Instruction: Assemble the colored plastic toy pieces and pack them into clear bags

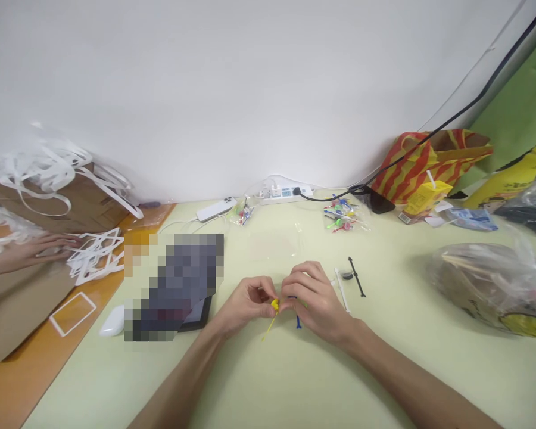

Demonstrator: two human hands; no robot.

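Both my hands meet over the middle of the pale green table (295, 381). My left hand (245, 301) pinches a small yellow plastic piece (274, 305) with a thin yellow stick trailing down to the left. My right hand (310, 298) grips the same yellow piece from the right, and a small blue stick (298, 322) pokes out below its fingers. A white stick (343, 292), a black stick (356, 276) and a small dark round part (347, 276) lie just right of my right hand.
A tablet (196, 313) and white earbud case (112, 322) lie left. Small bags of coloured picks (343, 217), a phone (216, 209) and power strip (286, 192) sit by the wall. Plastic bags (491, 286) stand right. Another person's hand (31, 250) rests on white strips at the left.
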